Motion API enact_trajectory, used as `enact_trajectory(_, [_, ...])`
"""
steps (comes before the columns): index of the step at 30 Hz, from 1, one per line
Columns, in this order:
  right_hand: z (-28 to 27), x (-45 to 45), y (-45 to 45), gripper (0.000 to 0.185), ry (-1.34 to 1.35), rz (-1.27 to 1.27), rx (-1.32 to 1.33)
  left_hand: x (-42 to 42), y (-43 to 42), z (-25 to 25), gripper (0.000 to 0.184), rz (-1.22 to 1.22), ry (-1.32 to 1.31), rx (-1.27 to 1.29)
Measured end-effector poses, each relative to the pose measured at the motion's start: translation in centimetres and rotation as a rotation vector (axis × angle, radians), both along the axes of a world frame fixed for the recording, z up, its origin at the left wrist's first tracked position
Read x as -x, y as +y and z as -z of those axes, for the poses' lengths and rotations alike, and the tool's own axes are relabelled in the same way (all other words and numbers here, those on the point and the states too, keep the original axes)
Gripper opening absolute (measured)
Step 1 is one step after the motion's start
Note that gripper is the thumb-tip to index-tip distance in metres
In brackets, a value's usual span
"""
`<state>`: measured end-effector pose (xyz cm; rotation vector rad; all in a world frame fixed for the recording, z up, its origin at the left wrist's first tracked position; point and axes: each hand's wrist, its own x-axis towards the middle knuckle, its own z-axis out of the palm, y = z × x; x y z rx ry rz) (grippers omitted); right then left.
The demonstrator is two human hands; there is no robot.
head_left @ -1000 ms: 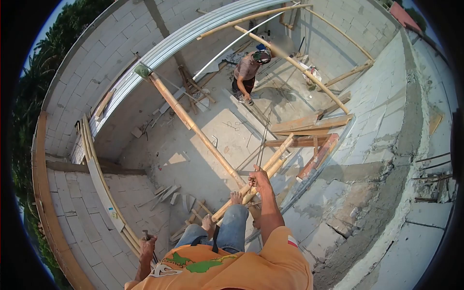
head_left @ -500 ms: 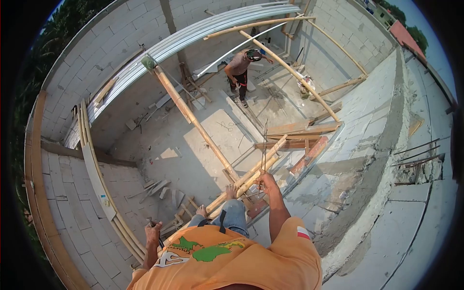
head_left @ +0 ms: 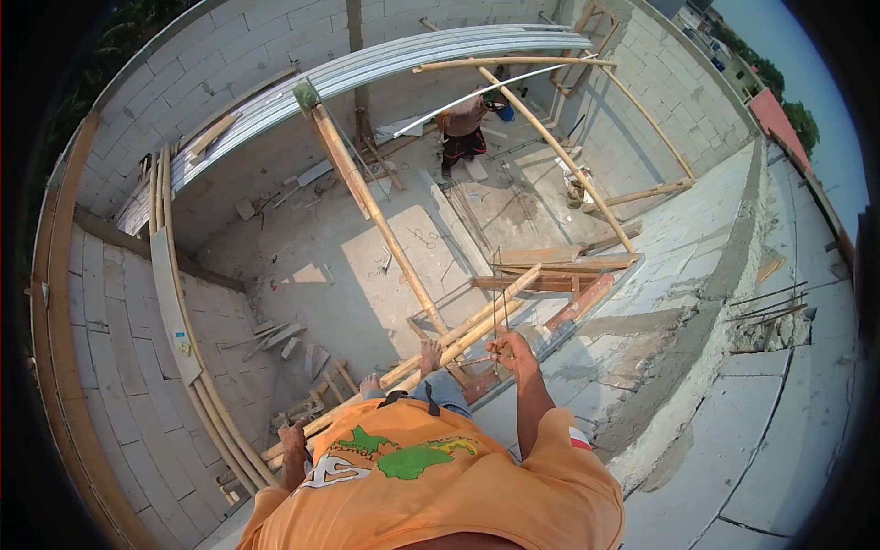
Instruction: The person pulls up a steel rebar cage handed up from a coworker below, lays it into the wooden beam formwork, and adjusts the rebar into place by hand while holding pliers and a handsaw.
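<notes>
My right hand (head_left: 511,350) is closed around thin metal rods (head_left: 495,298) that point up and away from me. Below and to the left, my left hand (head_left: 291,436) is curled closed beside the near end of the bamboo poles (head_left: 477,335). Whatever its fingers hold is too small and dark to make out. My bare feet (head_left: 429,356) rest on those poles, in front of my orange shirt (head_left: 403,490).
Far below lies a concrete floor (head_left: 367,266) with scraps of board. Another person (head_left: 463,137) stands there, partly behind a white pipe (head_left: 467,99). A long bamboo beam (head_left: 394,243) and metal channels (head_left: 385,64) span the room. Block walls (head_left: 119,348) surround it.
My left hand has come down slightly towards the poles. The right hand still grips the rods, a little lower. The person below has turned and raised their hands, and my view has shifted.
</notes>
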<state>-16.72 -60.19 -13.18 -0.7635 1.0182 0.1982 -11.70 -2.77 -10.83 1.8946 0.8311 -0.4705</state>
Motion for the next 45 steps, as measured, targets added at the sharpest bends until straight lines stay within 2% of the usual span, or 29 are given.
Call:
enact_trajectory(3, [-0.1,0.5,0.1,0.087,-0.008,0.042,-0.110,1.2,0.5,0.5,0.032,-0.032,0.019,-0.022])
enact_trajectory(5, [-0.8,1.1,0.4,0.089,-0.062,0.015,-0.109,1.9,2.1,3.3,0.017,-0.067,0.047,0.070])
enact_trajectory(7, [-0.6,1.8,0.8,0.089,-0.066,0.027,-0.118,2.9,3.9,6.3,0.020,0.205,-0.171,-0.009])
enact_trajectory(9, [-0.5,2.0,0.9,0.089,-0.078,0.034,-0.126,1.9,1.3,2.4,0.022,0.027,0.047,0.014])
enact_trajectory(12, [-0.8,2.7,1.1,0.089,-0.101,0.052,-0.127,1.5,-0.2,0.0,0.023,0.098,0.033,0.027])
enact_trajectory(14, [-0.9,2.9,1.2,0.089,-0.086,0.051,-0.113,1.7,1.4,2.9,0.024,0.175,-0.020,0.033])
enact_trajectory(16, [-0.5,3.2,1.3,0.089,-0.077,0.061,-0.108,1.1,1.4,3.6,0.025,0.258,-0.074,0.041])
enact_trajectory(18, [-0.5,3.2,1.5,0.089,-0.063,0.065,-0.105,0.4,-0.1,1.6,0.027,-0.015,0.069,0.119])
enact_trajectory(22, [-0.4,3.4,1.4,0.087,-0.042,0.034,-0.088,-0.1,0.4,3.4,0.028,-0.025,0.028,0.154])
enact_trajectory(30, [-0.7,2.9,1.3,0.086,-0.029,0.006,-0.057,-0.6,-0.9,2.6,0.030,-0.089,0.055,0.173])
enact_trajectory(37, [-1.0,2.4,1.6,0.082,-0.001,0.014,-0.058,0.0,-0.5,3.8,0.029,-0.067,0.072,0.196])
enact_trajectory(45, [-1.2,2.2,2.0,0.081,0.016,0.007,-0.057,-0.6,-1.6,2.6,0.025,-0.054,0.076,0.162])
